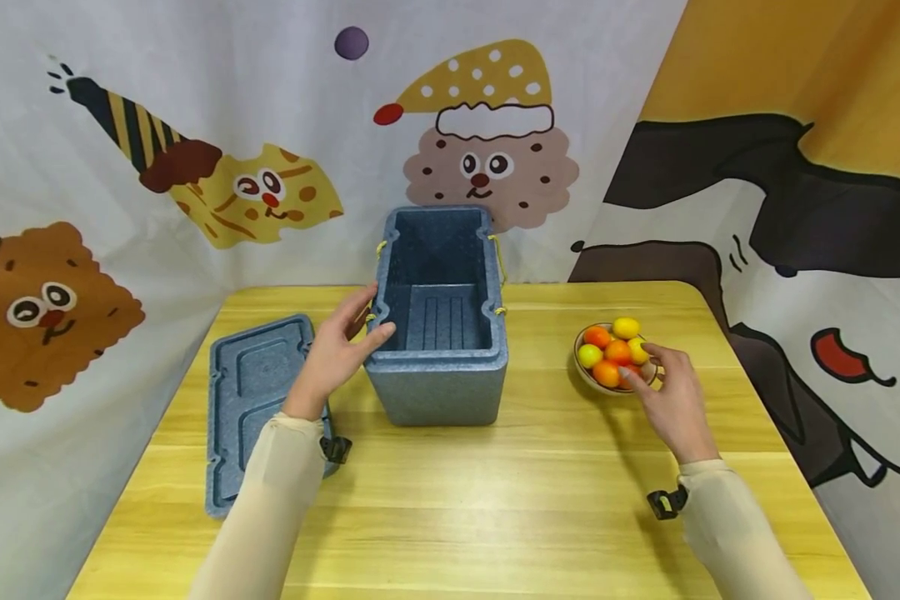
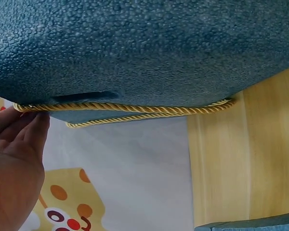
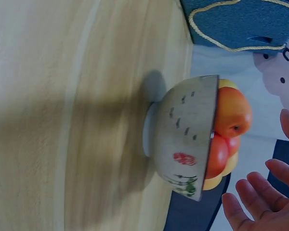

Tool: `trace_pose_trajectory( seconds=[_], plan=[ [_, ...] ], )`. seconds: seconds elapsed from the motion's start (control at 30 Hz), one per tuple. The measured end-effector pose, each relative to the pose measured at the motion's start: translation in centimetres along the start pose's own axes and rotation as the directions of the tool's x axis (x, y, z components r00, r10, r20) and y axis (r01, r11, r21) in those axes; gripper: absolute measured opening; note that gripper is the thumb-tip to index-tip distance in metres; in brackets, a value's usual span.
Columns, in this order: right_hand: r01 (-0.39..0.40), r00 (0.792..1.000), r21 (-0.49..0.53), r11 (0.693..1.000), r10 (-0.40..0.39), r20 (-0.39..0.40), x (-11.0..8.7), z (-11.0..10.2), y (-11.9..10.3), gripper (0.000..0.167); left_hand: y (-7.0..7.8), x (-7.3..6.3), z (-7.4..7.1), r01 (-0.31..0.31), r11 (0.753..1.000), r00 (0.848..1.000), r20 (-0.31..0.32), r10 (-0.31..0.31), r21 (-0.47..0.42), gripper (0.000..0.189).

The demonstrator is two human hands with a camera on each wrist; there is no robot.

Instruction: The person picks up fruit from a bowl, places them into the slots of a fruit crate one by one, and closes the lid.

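Observation:
A blue-grey foam box (image 1: 442, 387) stands uncovered on the table with yellow rope handles (image 2: 149, 110) at its sides. My left hand (image 1: 337, 350) holds its left rim, thumb over the edge and fingers on the outside by the rope, as the left wrist view (image 2: 14, 159) shows. On the right is a white patterned bowl (image 3: 178, 130) heaped with small orange and yellow fruits (image 1: 617, 352). My right hand (image 1: 675, 400) hovers at the bowl's right side with fingers spread. In the right wrist view it is apart from the fruits and holds nothing.
The box's lid (image 1: 258, 400) lies flat on the wooden table (image 1: 450, 517) at the left, partly under my left forearm. A cartoon-printed cloth (image 1: 270, 108) hangs right behind the table and along its sides.

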State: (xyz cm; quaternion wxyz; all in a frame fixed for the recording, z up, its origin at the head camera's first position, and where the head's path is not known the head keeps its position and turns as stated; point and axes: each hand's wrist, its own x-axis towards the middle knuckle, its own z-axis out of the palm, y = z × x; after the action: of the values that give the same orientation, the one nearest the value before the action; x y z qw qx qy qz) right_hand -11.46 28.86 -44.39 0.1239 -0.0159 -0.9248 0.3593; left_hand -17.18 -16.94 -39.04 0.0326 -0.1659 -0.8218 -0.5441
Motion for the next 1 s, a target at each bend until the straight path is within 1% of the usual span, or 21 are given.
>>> trace_pose_trajectory(
  seconds=[0.2,0.3,0.4,0.5,0.57,0.63,0.7,0.8,0.9,1.0],
  plan=[
    [0.002,0.999,-0.052,0.999,0.0,0.045,0.1,1.1,0.5,0.057,-0.3,0.0,0.0,0.005,1.0,1.0,-0.01,-0.005,0.021,0.063],
    [0.001,0.998,-0.074,0.997,0.004,0.064,0.1,1.6,0.6,0.058,0.0,-0.1,0.0,0.012,1.0,1.0,0.007,-0.012,0.023,0.063],
    [0.005,0.997,-0.086,0.996,0.002,0.072,0.0,1.9,0.9,0.058,1.1,-0.5,-0.1,0.032,0.999,0.999,0.043,-0.033,0.024,0.067],
    [0.011,0.998,-0.086,0.996,-0.006,0.058,0.0,2.3,1.1,0.056,2.5,-0.9,-0.1,0.053,0.998,0.996,0.077,-0.054,0.018,0.072],
    [0.02,0.999,-0.086,0.996,-0.017,0.04,0.0,2.5,1.2,0.053,3.2,-1.1,-0.1,0.059,0.998,0.995,0.083,-0.059,0.008,0.074],
    [0.04,0.999,-0.085,0.996,-0.039,0.019,0.0,2.7,1.3,0.049,3.5,-1.2,0.0,0.055,0.998,0.995,0.082,-0.054,-0.01,0.075],
    [0.068,0.998,-0.085,0.994,-0.068,0.001,0.0,2.9,1.4,0.043,3.5,-1.3,0.0,0.048,0.998,0.996,0.077,-0.046,-0.028,0.074],
    [0.112,0.994,-0.08,0.991,-0.113,-0.005,0.1,2.9,1.4,0.038,3.3,-1.2,0.1,0.031,0.998,0.997,0.071,-0.027,-0.05,0.073],
    [0.138,0.99,-0.081,0.987,-0.138,0.014,0.1,2.9,1.4,0.036,3.1,-1.1,0.1,0.019,0.998,0.998,0.068,-0.014,-0.062,0.072],
    [0.154,0.988,-0.085,0.984,-0.151,0.034,0.1,2.9,1.4,0.036,3.0,-1.2,0.2,0.019,0.998,0.997,0.069,-0.014,-0.066,0.071]
  ],
)
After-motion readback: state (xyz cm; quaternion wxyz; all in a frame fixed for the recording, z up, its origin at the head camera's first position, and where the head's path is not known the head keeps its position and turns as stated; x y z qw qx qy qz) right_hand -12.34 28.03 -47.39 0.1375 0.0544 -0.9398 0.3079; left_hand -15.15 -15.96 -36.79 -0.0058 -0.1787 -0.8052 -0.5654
